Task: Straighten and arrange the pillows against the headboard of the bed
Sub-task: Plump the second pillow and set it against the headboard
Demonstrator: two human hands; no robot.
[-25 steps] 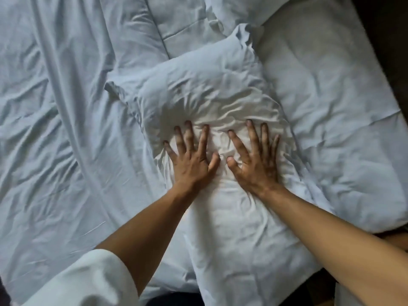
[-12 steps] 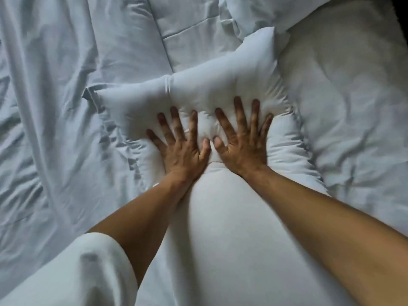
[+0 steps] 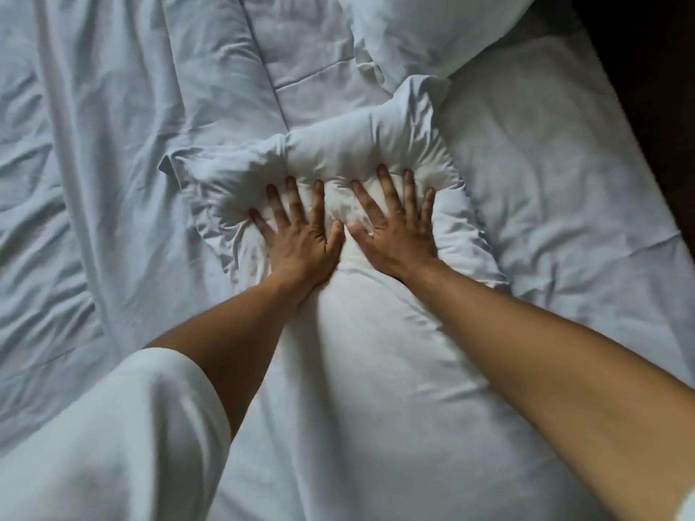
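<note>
While fingers spread flat, left hand (image 3: pixel 302 244) and right hand (image 3: pixel 395 238) press pillow (image 3: pixel 361 148).

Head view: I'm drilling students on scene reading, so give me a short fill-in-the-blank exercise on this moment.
1. Both hands press flat on the white ____.
2. The left hand and right hand lie with fingers ____.
3. The second pillow lies toward the ____ edge of the view.
4. The sleeve covers the ____ arm.

Missing words: pillow; spread; top; left
</note>
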